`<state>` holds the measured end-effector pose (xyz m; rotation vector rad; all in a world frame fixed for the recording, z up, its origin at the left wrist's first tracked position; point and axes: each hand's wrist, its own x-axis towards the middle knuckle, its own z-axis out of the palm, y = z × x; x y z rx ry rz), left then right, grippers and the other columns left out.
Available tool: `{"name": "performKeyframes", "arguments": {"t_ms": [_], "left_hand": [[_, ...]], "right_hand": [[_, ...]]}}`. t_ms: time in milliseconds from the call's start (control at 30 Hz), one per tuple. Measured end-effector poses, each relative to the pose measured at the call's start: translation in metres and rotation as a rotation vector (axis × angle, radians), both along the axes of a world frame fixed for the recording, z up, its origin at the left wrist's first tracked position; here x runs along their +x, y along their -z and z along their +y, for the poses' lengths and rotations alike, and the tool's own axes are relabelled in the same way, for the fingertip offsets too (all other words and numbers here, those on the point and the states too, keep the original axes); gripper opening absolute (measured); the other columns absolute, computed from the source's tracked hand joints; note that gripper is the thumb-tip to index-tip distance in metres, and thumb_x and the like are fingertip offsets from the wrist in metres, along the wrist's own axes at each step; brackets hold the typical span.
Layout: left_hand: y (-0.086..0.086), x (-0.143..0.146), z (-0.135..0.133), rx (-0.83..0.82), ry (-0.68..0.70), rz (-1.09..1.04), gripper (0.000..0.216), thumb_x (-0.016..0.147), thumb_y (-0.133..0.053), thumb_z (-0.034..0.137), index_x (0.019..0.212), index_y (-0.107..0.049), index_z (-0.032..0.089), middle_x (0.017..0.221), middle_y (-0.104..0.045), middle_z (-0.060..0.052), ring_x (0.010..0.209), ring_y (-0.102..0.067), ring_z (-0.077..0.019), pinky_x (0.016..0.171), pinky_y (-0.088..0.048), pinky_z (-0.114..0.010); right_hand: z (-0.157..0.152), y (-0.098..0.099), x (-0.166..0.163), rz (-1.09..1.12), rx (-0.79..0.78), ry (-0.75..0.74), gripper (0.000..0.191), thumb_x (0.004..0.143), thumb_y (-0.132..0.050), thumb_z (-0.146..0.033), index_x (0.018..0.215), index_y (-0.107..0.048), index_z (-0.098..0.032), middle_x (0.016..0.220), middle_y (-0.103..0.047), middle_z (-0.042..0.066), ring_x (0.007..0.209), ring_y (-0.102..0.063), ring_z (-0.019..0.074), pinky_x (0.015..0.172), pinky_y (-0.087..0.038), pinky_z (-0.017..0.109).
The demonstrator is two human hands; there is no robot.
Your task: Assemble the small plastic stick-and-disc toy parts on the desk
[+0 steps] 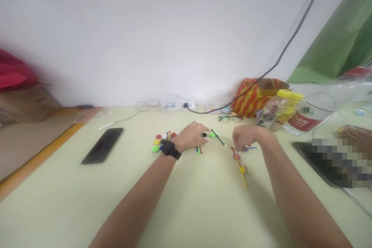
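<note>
My left hand (192, 135), with a black watch (171, 149) on the wrist, lies palm down over a heap of small coloured discs and sticks (161, 141); its fingers reach towards a black disc (204, 135) and a green disc (212, 135). My right hand (243, 138) is curled, its fingers pinched on a small piece at the top of a built chain of a red stick, wheels and a yellow stick (241, 167). A blue stick (251, 148) pokes out beside that hand. A dark stick (218, 137) lies between my hands.
A black phone (102, 145) lies at the left on the pale table (186, 201). At the back stand a power strip (178, 104), glasses (230, 118), a striped bag (252, 97) and plastic bottles (290, 114). Another person's hand (356, 137) rests at the right.
</note>
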<state>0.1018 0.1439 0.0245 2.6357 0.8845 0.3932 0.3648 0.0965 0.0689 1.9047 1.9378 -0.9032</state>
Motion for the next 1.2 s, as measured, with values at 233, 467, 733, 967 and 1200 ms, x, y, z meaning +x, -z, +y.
{"name": "performKeyframes", "arguments": {"t_ms": [233,467,733,967,1200], "left_hand": [[-0.003,0.006,-0.009,-0.01,0.038,0.082,0.034,0.09,-0.069,0.038,0.122,-0.075,0.03,0.138,-0.063,-0.009,0.117,-0.053,-0.0321,0.105,-0.041,-0.045],[-0.01,0.001,-0.005,-0.028,0.041,-0.068,0.037,0.092,-0.068,0.037,0.127,-0.072,0.026,0.133,-0.068,-0.009,0.12,-0.057,-0.0306,0.106,-0.045,-0.045],[-0.026,0.017,-0.013,-0.284,0.094,-0.643,0.036,0.097,-0.066,0.037,0.129,-0.065,0.02,0.127,-0.071,-0.012,0.102,-0.074,-0.0204,0.094,-0.06,-0.035],[-0.025,0.018,-0.01,-0.239,0.061,-0.711,0.026,0.093,-0.069,0.027,0.116,-0.069,0.016,0.112,-0.076,-0.011,0.094,-0.077,-0.0198,0.089,-0.063,-0.033],[-0.025,0.02,-0.014,-0.206,0.07,-0.704,0.015,0.092,-0.064,0.022,0.105,-0.069,0.016,0.099,-0.076,-0.007,0.086,-0.074,-0.0167,0.085,-0.061,-0.03]], "right_hand": [[0.007,0.011,0.038,-0.012,-0.008,0.087,0.021,0.05,-0.084,-0.017,0.069,-0.075,-0.02,0.068,-0.07,0.003,0.069,-0.067,0.0219,0.056,-0.045,0.027],[0.006,-0.001,0.036,0.183,0.081,0.064,0.022,0.065,-0.079,-0.022,0.086,-0.075,-0.018,0.072,-0.073,0.005,0.068,-0.068,0.0205,0.061,-0.049,0.028],[0.0,-0.017,-0.016,0.997,0.297,0.02,0.039,0.086,-0.073,-0.04,0.117,-0.065,-0.018,0.084,-0.071,0.004,0.073,-0.065,0.0168,0.076,-0.054,0.031],[0.008,-0.005,-0.037,1.148,0.341,0.147,0.023,0.083,-0.073,-0.032,0.101,-0.068,-0.018,0.081,-0.07,0.003,0.073,-0.068,0.0158,0.076,-0.057,0.031],[0.009,0.002,-0.048,1.093,0.391,0.144,0.018,0.081,-0.061,-0.023,0.099,-0.057,-0.022,0.074,-0.067,0.0,0.069,-0.068,0.0168,0.07,-0.055,0.029]]}}
